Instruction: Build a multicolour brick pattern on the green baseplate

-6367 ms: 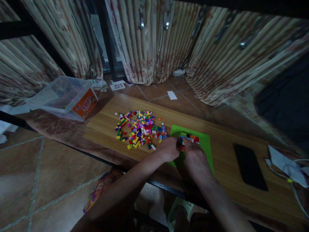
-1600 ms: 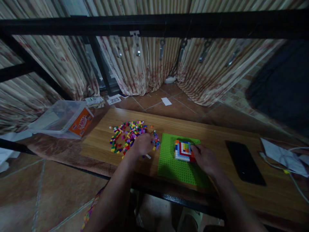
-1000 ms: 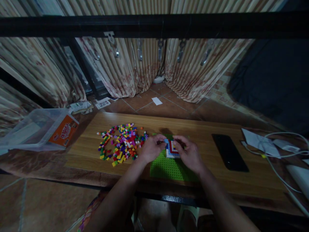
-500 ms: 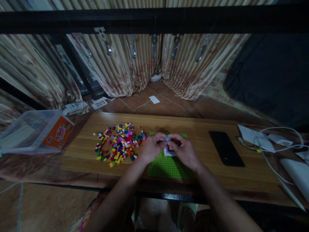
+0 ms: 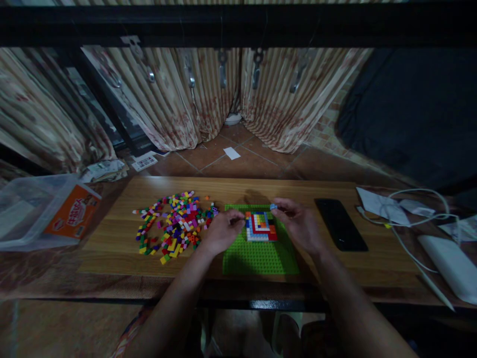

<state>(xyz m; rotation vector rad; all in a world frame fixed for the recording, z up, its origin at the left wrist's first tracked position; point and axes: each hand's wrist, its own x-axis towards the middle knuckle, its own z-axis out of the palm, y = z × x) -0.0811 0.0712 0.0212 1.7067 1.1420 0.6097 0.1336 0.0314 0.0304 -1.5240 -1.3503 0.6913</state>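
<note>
Right hand (image 5: 300,226): fingers pinch a small pale blue brick (image 5: 273,206) over green baseplate (image 5: 261,258) at worktop (image 5: 112,238) front edge | left hand (image 5: 219,231): fingers curled together beside brick mosaic (image 5: 260,226) | loose bricks (image 5: 173,228) left

Head view, looking forward-down over desk (image 5: 335,268).

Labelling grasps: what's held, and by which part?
Right hand pinches a small light-blue plastic brick at its fingertips, by the sides. Left hand: cannot tell.
</note>
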